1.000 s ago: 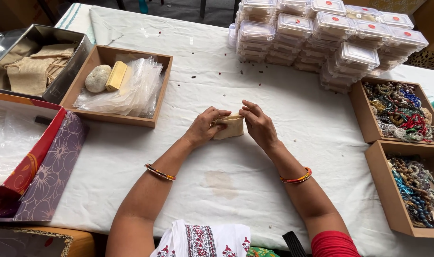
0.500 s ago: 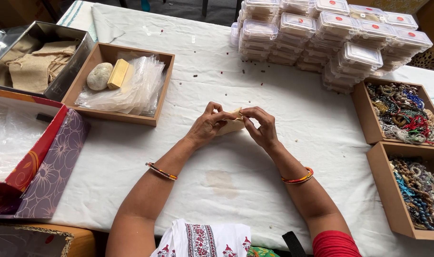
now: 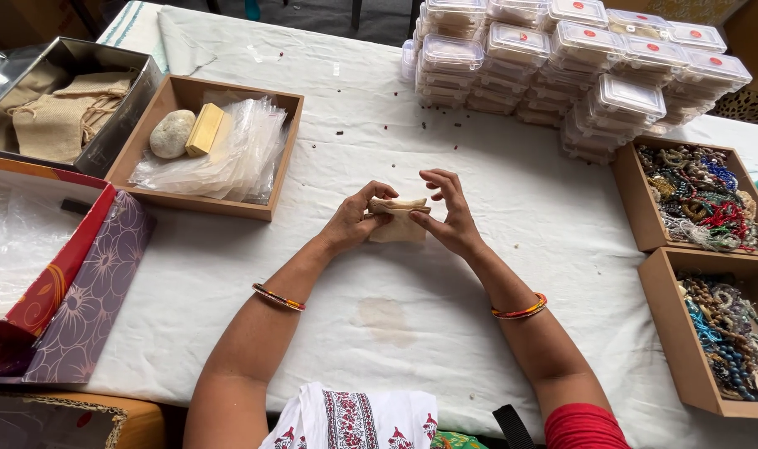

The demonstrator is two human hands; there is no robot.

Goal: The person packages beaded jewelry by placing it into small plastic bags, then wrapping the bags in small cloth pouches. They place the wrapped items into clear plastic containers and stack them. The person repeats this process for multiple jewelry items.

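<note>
Holding a small beige cloth pouch (image 3: 398,223) between them, the left hand (image 3: 356,220) and the right hand (image 3: 451,218) each have the grip closed on its upper edge. The pouch is just above the white worktop (image 3: 379,341), near the middle. A wooden tray (image 3: 209,204) with clear bags lies to the left, stacked plastic boxes (image 3: 578,58) behind.
</note>
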